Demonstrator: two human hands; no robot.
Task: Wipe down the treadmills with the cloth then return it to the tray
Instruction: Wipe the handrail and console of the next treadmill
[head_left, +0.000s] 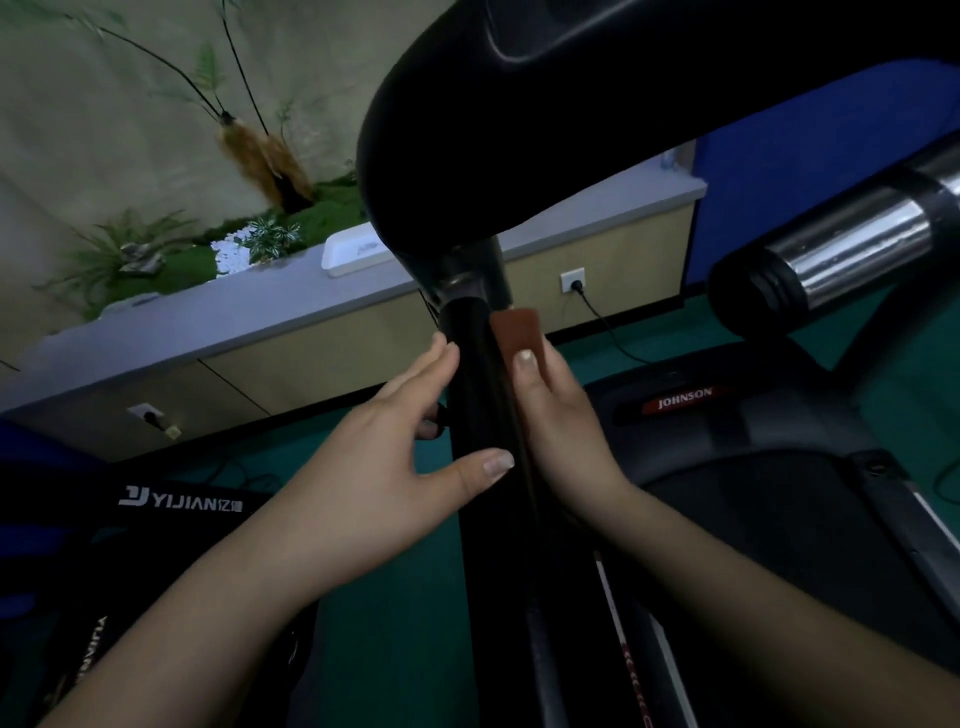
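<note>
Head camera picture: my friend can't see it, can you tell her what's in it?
Two bare hands work on a black treadmill post: the right hand presses a small brown cloth against it, the left hand rests open on its other side. A white tray sits on the ledge behind.

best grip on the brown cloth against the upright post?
Pinch the brown cloth at its free upper end, coming from the right of the black post. The right hand thumb pins its lower part flat, and the left hand occupies the other side.
</note>
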